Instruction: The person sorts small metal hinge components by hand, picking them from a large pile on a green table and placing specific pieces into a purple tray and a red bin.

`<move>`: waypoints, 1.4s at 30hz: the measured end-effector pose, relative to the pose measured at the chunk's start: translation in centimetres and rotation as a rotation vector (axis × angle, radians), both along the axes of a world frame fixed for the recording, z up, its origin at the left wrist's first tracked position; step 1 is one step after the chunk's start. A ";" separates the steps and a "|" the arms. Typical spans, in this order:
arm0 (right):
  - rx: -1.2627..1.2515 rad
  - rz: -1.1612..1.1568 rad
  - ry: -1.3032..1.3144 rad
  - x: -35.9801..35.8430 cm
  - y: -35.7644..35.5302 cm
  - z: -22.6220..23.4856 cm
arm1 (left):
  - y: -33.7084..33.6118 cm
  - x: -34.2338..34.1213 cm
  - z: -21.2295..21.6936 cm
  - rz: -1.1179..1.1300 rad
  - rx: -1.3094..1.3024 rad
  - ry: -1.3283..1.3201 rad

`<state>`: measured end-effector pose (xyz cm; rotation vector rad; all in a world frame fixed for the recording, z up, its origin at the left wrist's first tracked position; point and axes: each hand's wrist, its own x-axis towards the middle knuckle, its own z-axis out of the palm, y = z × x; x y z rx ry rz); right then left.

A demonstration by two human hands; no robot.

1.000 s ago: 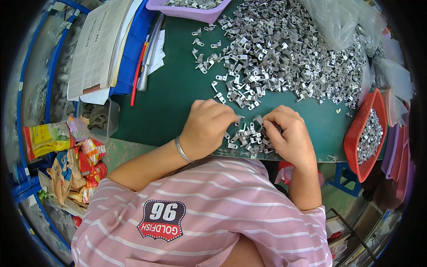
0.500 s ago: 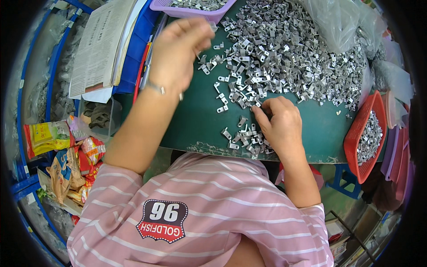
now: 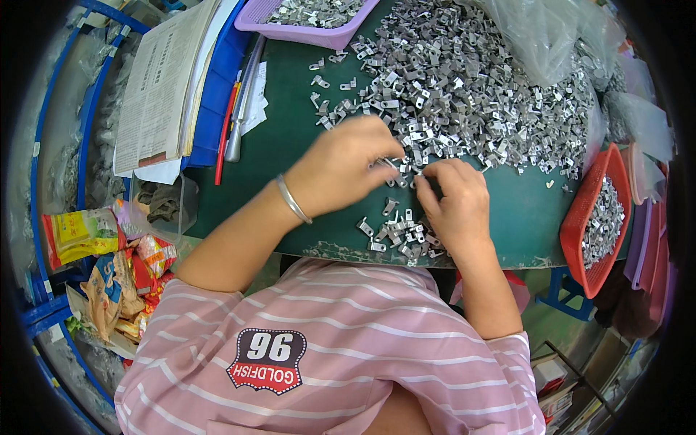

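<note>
Small bent silver metal brackets, each with a hole, lie in a large pile (image 3: 464, 87) on the green table (image 3: 290, 80). My left hand (image 3: 344, 163), with a bangle at its wrist, is at the pile's near left edge. Its thumb and fingers are curved and apart, with brackets showing in the gap, and motion blurs it slightly. Close by on the right, my right hand (image 3: 458, 199) pinches a small metal bracket (image 3: 418, 175), mostly hidden by the fingertips. Between my hands and the table's front edge lies a smaller heap of brackets (image 3: 399, 230).
A purple basket (image 3: 312, 35) of brackets stands at the far left, a red basket (image 3: 573, 235) of them at the right edge. Clear plastic bags (image 3: 540, 43) cover the pile's far right. A blue tray (image 3: 212, 94) with papers, a red pen (image 3: 225, 138) and a screwdriver (image 3: 233, 141) lie left.
My left hand has come from beside the purple basket toward me and right, to the pile's edge next to my right hand. The right hand has stayed almost in place, fingers still pinched.
</note>
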<state>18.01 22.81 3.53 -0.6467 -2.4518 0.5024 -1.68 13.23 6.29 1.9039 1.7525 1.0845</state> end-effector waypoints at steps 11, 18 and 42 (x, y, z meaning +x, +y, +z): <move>-0.350 0.180 0.081 1.3 0.2 1.6 | -1.3 3.2 -2.2 0.039 0.017 0.189; -0.224 0.169 -0.072 1.8 1.4 2.1 | -2.6 2.7 -1.8 0.083 -0.021 0.098; -0.100 0.232 -0.025 -0.7 -0.5 1.3 | -5.3 4.1 -0.6 0.056 -0.276 0.112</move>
